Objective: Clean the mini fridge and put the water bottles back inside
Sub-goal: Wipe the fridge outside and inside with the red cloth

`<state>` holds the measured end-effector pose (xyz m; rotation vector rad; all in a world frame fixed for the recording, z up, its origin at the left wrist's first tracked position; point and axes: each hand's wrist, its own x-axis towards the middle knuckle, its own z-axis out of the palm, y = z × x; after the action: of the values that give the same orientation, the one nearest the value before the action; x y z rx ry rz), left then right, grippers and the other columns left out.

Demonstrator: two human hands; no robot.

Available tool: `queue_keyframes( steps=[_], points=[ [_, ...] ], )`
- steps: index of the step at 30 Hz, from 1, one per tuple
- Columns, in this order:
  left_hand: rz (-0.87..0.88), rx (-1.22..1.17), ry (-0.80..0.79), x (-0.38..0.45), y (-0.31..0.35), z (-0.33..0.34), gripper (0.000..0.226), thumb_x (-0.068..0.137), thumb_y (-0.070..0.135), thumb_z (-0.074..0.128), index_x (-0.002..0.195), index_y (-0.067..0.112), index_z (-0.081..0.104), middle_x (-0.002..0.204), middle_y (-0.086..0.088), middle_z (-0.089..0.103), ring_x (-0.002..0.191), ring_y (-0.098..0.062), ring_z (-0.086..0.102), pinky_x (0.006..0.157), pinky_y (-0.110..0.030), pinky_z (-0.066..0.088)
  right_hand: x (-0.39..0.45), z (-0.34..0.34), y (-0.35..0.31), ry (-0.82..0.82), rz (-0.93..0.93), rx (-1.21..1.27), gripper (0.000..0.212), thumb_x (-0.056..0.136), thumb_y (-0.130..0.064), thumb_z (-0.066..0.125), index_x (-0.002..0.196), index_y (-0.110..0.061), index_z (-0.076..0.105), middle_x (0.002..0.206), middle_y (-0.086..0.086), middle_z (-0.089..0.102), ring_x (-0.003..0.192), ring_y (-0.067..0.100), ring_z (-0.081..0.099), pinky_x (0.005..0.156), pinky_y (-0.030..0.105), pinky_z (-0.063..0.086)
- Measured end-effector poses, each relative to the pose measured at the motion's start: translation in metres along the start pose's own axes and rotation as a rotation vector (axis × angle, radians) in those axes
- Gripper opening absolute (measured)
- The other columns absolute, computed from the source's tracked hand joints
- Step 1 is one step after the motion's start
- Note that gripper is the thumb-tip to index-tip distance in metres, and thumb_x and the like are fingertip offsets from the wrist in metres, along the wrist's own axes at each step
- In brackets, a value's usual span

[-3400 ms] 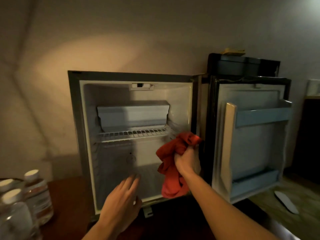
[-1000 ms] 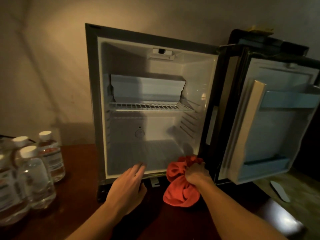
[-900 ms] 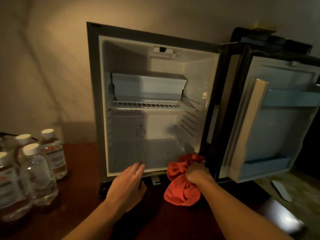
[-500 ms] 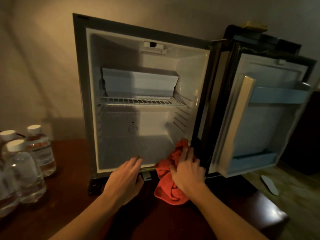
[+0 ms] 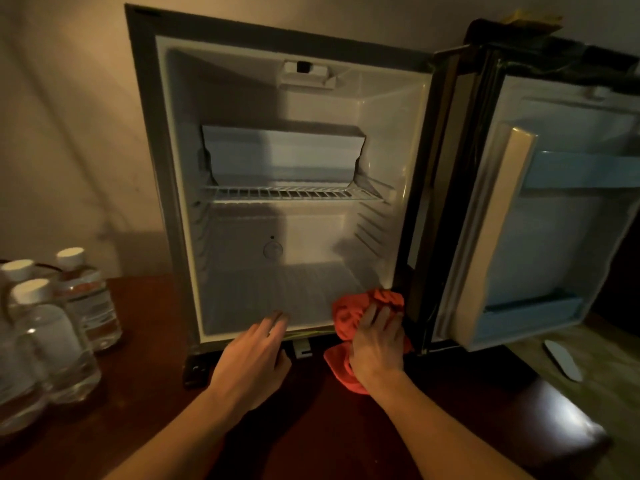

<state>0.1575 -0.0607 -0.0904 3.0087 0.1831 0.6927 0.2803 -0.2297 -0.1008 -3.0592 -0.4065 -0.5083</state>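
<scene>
Nearest the camera, the left hand (image 5: 252, 358) is resting flat on the lower front lip of the small white-lined mini fridge (image 5: 287, 168), its fingers (image 5: 275, 320) lying straight and released. Beside it, the right hand (image 5: 377, 344) is pressing a crumpled red cloth (image 5: 349, 313) into the fridge's bottom right front corner with extended fingers. Clear plastic water bottles with white caps (image 5: 52, 327) are standing on the dark wooden desk (image 5: 145, 393), left of the fridge. Further back, a white wire shelf (image 5: 294, 195) is spanning the interior, and the open door (image 5: 540, 216) is hanging rightward.

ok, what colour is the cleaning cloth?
Red-orange, plain; the cloth shows clearly in the head view, under the right hand.
</scene>
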Motion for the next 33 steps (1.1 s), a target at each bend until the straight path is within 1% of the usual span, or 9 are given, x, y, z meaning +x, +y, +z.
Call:
queue_keyframes(
  steps=[3,7,10,13,16,20,25,30,33],
  points=[
    [0.009,0.014,0.011,-0.008,-0.011,-0.005,0.061,0.086,0.029,0.057,0.144,0.015,0.042,0.141,-0.002,0.051,0.121,-0.018,0.055,0.097,-0.028,0.047,0.010,0.003,-0.004,-0.032,0.022,0.034,0.080,0.086,-0.041,0.057,0.144,0.003,0.024,0.140,0.029,0.038,0.126,0.046,0.041,0.104,0.047,0.040],
    [-0.012,0.040,0.026,-0.021,-0.027,-0.013,0.059,0.088,0.028,0.056,0.144,0.014,0.042,0.143,-0.002,0.049,0.125,-0.017,0.052,0.100,-0.027,0.045,0.012,0.000,-0.001,-0.013,-0.003,0.122,0.073,0.078,-0.053,0.067,0.128,-0.008,0.036,0.123,0.017,0.051,0.111,0.034,0.053,0.092,0.042,0.047],
    [-0.048,0.051,0.027,-0.032,-0.031,-0.019,0.060,0.087,0.028,0.057,0.144,0.013,0.043,0.143,-0.003,0.050,0.126,-0.018,0.052,0.098,-0.028,0.047,0.008,-0.005,-0.005,-0.031,-0.088,0.140,0.079,0.077,-0.056,0.069,0.133,-0.011,0.036,0.124,0.014,0.054,0.113,0.032,0.053,0.093,0.039,0.047],
    [-0.070,0.057,0.033,-0.041,-0.031,-0.027,0.062,0.083,0.027,0.062,0.142,0.011,0.047,0.141,-0.004,0.053,0.123,-0.020,0.056,0.096,-0.029,0.049,-0.008,-0.017,-0.028,-0.059,-0.274,0.210,0.073,0.080,-0.051,0.063,0.140,-0.018,0.038,0.127,0.011,0.054,0.117,0.033,0.051,0.095,0.039,0.045],
    [-0.086,0.061,0.049,-0.052,-0.034,-0.037,0.065,0.069,0.024,0.075,0.131,0.009,0.059,0.130,-0.005,0.062,0.112,-0.020,0.064,0.086,-0.027,0.053,-0.027,-0.027,-0.065,0.018,-0.596,0.216,0.045,0.080,-0.043,0.059,0.122,-0.027,0.055,0.122,0.005,0.055,0.114,0.031,0.049,0.094,0.041,0.039],
    [-0.124,0.110,0.056,-0.069,-0.048,-0.051,0.066,0.070,0.031,0.081,0.128,0.009,0.061,0.127,-0.005,0.064,0.110,-0.021,0.065,0.085,-0.028,0.054,-0.045,-0.035,-0.120,0.137,-0.964,0.058,0.029,0.089,-0.032,0.051,0.111,-0.022,0.065,0.114,0.003,0.064,0.108,0.030,0.053,0.086,0.042,0.042],
    [-0.162,0.120,0.058,-0.075,-0.058,-0.056,0.064,0.081,0.026,0.065,0.141,0.011,0.050,0.140,-0.004,0.054,0.125,-0.019,0.055,0.097,-0.028,0.047,-0.032,-0.024,-0.115,0.129,-0.897,-0.089,0.036,0.097,-0.022,0.036,0.116,-0.017,0.066,0.127,0.005,0.057,0.127,0.033,0.040,0.098,0.045,0.035],
    [-0.128,0.077,0.053,-0.068,-0.048,-0.043,0.064,0.087,0.027,0.055,0.148,0.015,0.040,0.148,-0.002,0.046,0.133,-0.017,0.046,0.103,-0.028,0.042,-0.001,-0.023,-0.054,0.083,-0.761,-0.057,0.044,0.089,-0.036,0.030,0.110,-0.023,0.067,0.135,0.002,0.053,0.130,0.029,0.037,0.093,0.042,0.031],
    [-0.102,0.050,0.050,-0.062,-0.039,-0.036,0.064,0.087,0.027,0.056,0.147,0.015,0.040,0.146,-0.001,0.047,0.131,-0.017,0.049,0.102,-0.027,0.043,0.016,-0.012,0.011,0.059,-0.672,-0.245,0.034,0.093,-0.034,0.043,0.116,-0.022,0.064,0.142,0.007,0.044,0.130,0.032,0.035,0.097,0.043,0.033]
  ],
)
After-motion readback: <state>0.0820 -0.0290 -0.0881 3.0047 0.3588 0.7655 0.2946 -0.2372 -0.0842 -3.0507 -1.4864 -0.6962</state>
